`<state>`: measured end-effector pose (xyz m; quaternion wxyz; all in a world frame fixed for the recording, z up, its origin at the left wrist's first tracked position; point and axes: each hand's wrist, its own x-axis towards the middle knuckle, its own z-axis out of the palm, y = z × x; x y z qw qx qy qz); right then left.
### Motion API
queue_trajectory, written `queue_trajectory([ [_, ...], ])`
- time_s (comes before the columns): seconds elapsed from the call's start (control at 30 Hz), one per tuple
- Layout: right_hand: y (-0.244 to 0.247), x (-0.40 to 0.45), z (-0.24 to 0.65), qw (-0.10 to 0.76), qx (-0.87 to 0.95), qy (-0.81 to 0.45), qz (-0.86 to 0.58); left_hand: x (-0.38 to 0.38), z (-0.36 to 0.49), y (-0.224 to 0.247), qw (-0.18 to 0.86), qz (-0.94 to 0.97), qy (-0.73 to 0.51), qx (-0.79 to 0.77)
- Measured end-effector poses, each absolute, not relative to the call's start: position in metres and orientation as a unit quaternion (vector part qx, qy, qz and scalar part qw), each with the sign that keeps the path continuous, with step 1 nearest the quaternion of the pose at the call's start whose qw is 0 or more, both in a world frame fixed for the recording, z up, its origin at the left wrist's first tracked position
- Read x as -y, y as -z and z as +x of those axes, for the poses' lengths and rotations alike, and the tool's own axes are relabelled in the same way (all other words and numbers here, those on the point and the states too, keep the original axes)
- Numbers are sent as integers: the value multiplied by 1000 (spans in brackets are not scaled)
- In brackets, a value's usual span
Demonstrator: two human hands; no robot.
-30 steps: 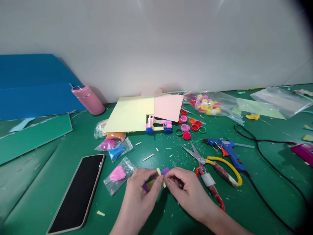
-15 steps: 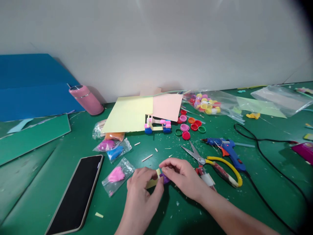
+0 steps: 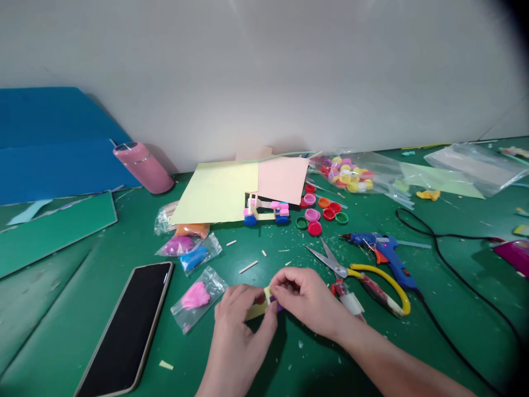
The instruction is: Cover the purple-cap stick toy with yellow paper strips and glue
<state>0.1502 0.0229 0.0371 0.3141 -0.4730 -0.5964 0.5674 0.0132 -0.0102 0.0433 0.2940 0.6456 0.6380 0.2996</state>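
Observation:
Low in the middle of the head view, my left hand [image 3: 243,331] pinches a small pale yellow piece [image 3: 267,293] between thumb and fingers. My right hand [image 3: 306,300] closes on the same piece from the right, its fingertips touching it. A bit of purple [image 3: 280,307] shows under the right fingers, mostly hidden. A yellow strip [image 3: 256,311] sticks out between the left thumb and fingers. Beyond the hands stands a small model with blue wheels and pink parts [image 3: 266,214], in front of a yellow sheet [image 3: 219,187].
Open scissors [image 3: 339,269] and a blue glue gun [image 3: 384,251] with a black cord lie right. A phone [image 3: 126,331], clay bags [image 3: 196,296] and a pink bottle [image 3: 144,168] are left. Coloured rings [image 3: 328,215] and a bag of caps [image 3: 349,173] lie farther back.
The right hand's fingers have shifted slightly over the piece, covering more of the purple bit. The left hand has barely moved.

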Motion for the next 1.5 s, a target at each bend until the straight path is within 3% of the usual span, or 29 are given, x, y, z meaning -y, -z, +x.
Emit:
queue_trajectory([
  [0.83,-37,-19,152,321,579,-569,-487,15,13,-36,278,660,-304,-628],
  [1.5,-35,-17,154,332,585,-564,-478,-3,7,-45,430,600,-249,-627],
])
